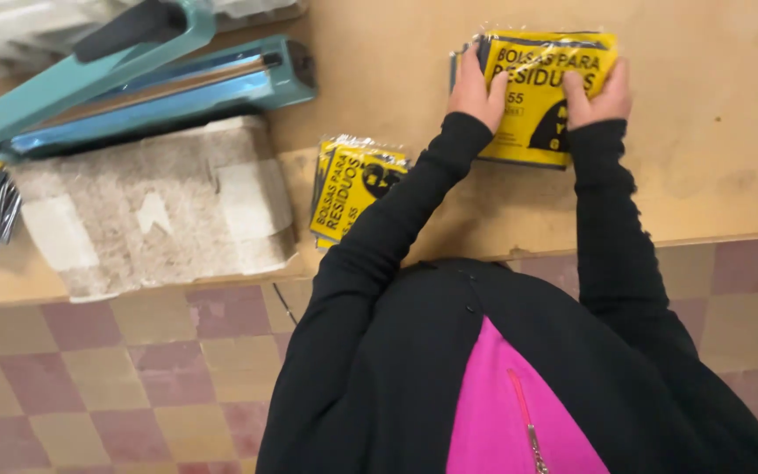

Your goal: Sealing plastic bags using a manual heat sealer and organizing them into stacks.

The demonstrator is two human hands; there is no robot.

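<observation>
Both hands lie flat and spread on a yellow packet (537, 96) of folded bags at the far side of the worktop (712, 167): left hand (477, 88) on its left part, right hand (597, 95) on its right. A second yellow packet (353, 189) lies nearer, just beside the left sleeve. Well to the left stands a teal heat sealer (133, 83) over a worn cardboard pad (151, 206)

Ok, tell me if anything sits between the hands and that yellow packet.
Nothing visible does. The left hand and right hand already rest flat on the yellow packet lying on the wooden table.
</observation>
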